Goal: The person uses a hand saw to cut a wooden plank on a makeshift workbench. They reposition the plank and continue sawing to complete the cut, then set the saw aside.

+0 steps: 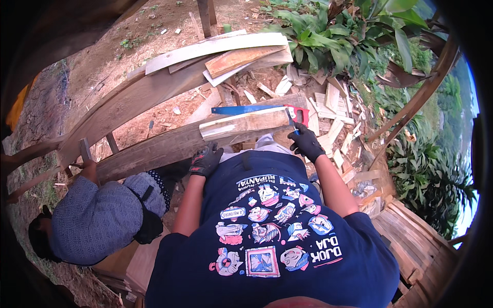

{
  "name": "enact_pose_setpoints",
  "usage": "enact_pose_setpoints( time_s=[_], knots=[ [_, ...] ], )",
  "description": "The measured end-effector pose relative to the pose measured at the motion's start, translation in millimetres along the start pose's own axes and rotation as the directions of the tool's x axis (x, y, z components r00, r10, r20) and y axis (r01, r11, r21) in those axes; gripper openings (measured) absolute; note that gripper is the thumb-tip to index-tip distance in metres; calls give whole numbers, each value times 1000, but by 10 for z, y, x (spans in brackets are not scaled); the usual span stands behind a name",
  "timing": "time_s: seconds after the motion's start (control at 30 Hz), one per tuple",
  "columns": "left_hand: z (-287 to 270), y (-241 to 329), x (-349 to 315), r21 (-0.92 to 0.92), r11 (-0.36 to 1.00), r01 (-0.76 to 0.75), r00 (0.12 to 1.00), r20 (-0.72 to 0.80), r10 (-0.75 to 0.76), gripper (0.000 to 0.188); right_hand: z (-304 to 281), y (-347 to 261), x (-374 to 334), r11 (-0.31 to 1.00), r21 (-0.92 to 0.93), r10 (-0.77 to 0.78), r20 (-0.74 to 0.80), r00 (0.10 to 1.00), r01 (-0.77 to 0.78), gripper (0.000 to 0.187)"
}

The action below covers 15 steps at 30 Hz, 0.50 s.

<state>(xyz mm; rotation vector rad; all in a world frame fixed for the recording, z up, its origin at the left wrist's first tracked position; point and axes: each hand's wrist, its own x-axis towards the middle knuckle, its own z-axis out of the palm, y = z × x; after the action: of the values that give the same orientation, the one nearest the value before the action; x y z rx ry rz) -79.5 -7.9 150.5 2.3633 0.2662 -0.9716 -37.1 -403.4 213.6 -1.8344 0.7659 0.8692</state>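
Note:
A short, pale wooden board (pixel 246 123) lies on the long bench plank (pixel 149 153) in front of me. My right hand (pixel 307 143), in a black glove, is closed at the board's right end around a small tool with a blue part (pixel 296 132); its kind is unclear. A narrow dark piece stands against the board's end just above those fingers. My left hand (pixel 206 159), also gloved, rests by the bench's near edge below the board's left end, fingers loosely apart and holding nothing. Just behind the board lies a handsaw (pixel 241 109) with a blue blade and red handle.
A second bench (pixel 128 102) farther off carries several loose boards (pixel 221 50). Wood offcuts (pixel 334 110) and shavings litter the ground at right. Close on my left, a person in a blue-grey top (pixel 97 218) bends near the bench. Leafy plants (pixel 318 38) grow beyond.

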Motion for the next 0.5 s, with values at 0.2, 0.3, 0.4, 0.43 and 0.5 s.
enact_pose_setpoints(
  time_s=[0.2,0.3,0.4,0.43,0.5],
  knots=[
    [347,759,643,-240,929,-283,892,289,346,63,139,74,-159,975,222,-6,72,997,-10,62],
    [507,1558,750,-618,776,127,806,520,282,62,88,102,-126,997,81,-2,68,998,-3,73],
    [745,1956,852,-751,537,385,791,568,228,53,114,-198,-275,987,-145,-62,13,998,63,71],
    [826,1996,897,-768,514,381,797,555,239,52,108,-128,-238,975,-198,-112,-22,993,105,70],
    [1026,2033,1021,-805,458,376,811,525,257,50,94,47,-122,931,-316,-216,-75,974,182,68]
  ],
)
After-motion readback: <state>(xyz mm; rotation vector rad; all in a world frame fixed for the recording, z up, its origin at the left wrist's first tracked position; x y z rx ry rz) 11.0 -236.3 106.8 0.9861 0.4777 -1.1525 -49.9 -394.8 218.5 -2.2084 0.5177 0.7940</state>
